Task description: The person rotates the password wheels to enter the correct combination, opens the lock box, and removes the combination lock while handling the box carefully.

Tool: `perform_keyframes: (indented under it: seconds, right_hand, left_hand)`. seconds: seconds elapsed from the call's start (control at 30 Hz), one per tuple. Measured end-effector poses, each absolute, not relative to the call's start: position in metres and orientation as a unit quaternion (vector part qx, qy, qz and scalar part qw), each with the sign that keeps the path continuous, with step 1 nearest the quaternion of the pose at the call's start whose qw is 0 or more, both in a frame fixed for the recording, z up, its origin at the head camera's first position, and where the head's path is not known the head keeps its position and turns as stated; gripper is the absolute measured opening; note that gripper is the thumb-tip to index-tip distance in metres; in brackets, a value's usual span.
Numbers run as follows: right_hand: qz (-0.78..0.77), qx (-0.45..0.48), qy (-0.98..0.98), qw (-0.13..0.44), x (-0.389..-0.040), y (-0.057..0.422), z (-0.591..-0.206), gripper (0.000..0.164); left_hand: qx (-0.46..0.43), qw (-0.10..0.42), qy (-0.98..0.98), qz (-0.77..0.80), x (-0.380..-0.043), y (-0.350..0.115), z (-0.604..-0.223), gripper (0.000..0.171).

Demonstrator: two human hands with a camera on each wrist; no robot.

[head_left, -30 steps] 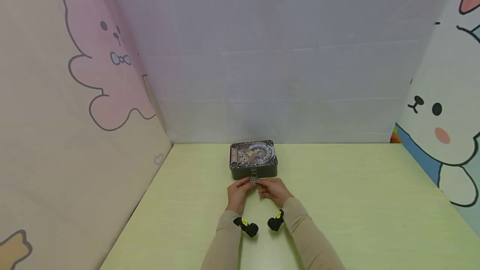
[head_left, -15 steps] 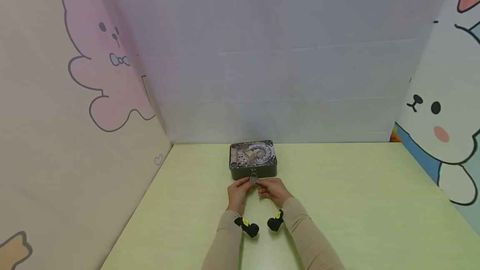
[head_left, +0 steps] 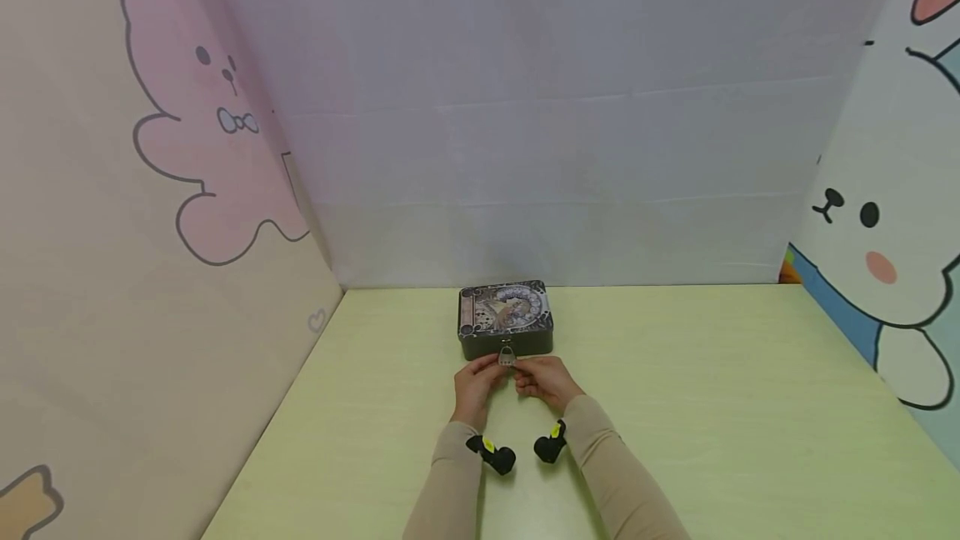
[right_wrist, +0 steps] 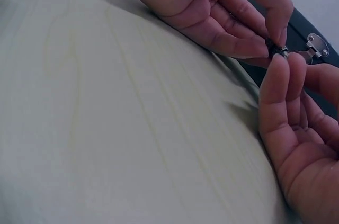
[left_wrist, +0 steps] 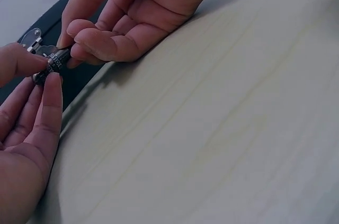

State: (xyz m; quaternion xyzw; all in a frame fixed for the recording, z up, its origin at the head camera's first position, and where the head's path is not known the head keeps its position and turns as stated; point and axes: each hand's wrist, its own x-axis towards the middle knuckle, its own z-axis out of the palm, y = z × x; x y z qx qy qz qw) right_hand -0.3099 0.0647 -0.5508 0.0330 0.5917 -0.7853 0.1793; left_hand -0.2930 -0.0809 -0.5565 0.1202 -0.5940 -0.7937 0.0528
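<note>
Close together, the bare left hand (head_left: 474, 390) and bare right hand (head_left: 550, 380) both pinch a small silver-grey metal combination padlock (head_left: 507, 359) with number dials, one hand on either side of it. The padlock is at the shiny metal clasp (right_wrist: 318, 45) on the near side of a dark rectangular box (head_left: 506, 319) with an ornate illustrated lid, though whether its shackle is locked I cannot tell. The box sits, lid down, near the far edge of a pale yellow-green table (head_left: 675, 373).
</note>
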Motion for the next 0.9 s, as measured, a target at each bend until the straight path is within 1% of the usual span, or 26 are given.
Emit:
perform_keyframes:
  seconds: [0.13, 0.47, 0.63, 0.9]
  right_hand:
    - [-0.784, 0.031, 0.593, 0.179, -0.3100, 0.0644, -0.5507, 0.018]
    - [-0.785, 0.032, 0.591, 0.184, -0.3102, 0.0648, -0.5496, 0.017]
    - [-0.786, 0.037, 0.591, 0.180, -0.3100, 0.0644, -0.5504, 0.016]
    - [-0.786, 0.041, 0.590, 0.183, -0.3106, 0.0645, -0.5487, 0.018]
  left_hand:
    - [0.115, 0.055, -0.600, -0.790, -0.2931, -0.0819, -0.5577, 0.037]
    - [0.099, 0.056, -0.595, -0.796, -0.2923, -0.0825, -0.5566, 0.037]
    - [0.105, 0.067, -0.592, -0.796, -0.2942, -0.0808, -0.5595, 0.036]
    - [0.101, 0.051, -0.583, -0.804, -0.2935, -0.0828, -0.5579, 0.036]
